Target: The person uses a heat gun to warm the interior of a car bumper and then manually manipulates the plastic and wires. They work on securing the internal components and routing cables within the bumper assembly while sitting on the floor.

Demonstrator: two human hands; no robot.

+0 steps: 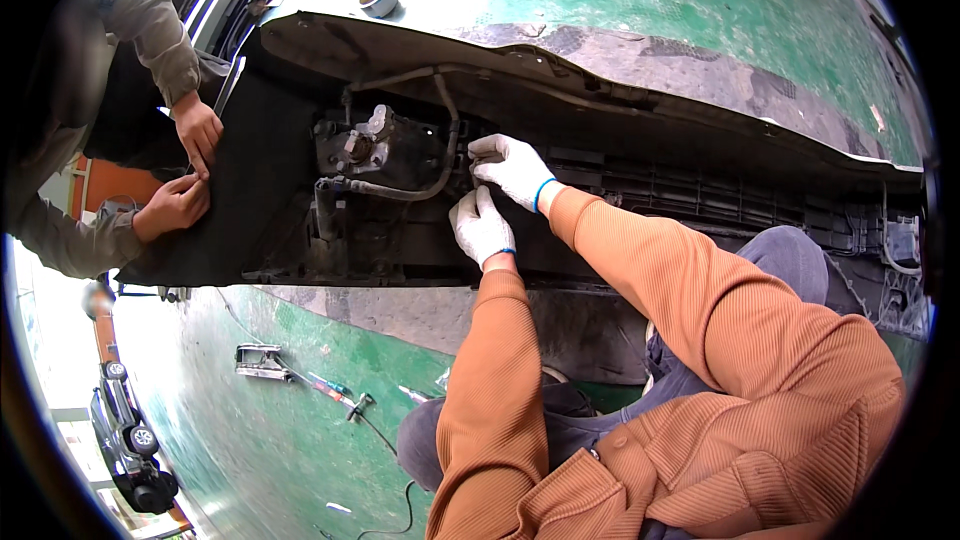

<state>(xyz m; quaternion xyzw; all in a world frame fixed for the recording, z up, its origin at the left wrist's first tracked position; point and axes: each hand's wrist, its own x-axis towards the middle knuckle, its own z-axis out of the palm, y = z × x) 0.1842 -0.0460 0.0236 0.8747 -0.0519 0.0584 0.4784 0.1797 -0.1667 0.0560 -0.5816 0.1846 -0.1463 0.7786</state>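
Note:
A long dark car bumper lies with its hollow inner side up, crossing the view from left to right. Both my hands wear white gloves with blue cuffs and reach into its middle. My right hand has its fingers drawn together by the bumper's inner wall; what they grip is hidden. Just below it, my left hand is closed too, thumb raised toward the same spot. Left of my hands sits a dirty metal bracket unit, with a bent grey hose curving round it.
At the left, another person's bare hands work at the bumper's black end. A roll of tape stands beyond the bumper. Tools with a cable and a metal-framed part lie on the green floor. Wiring sits at the right end.

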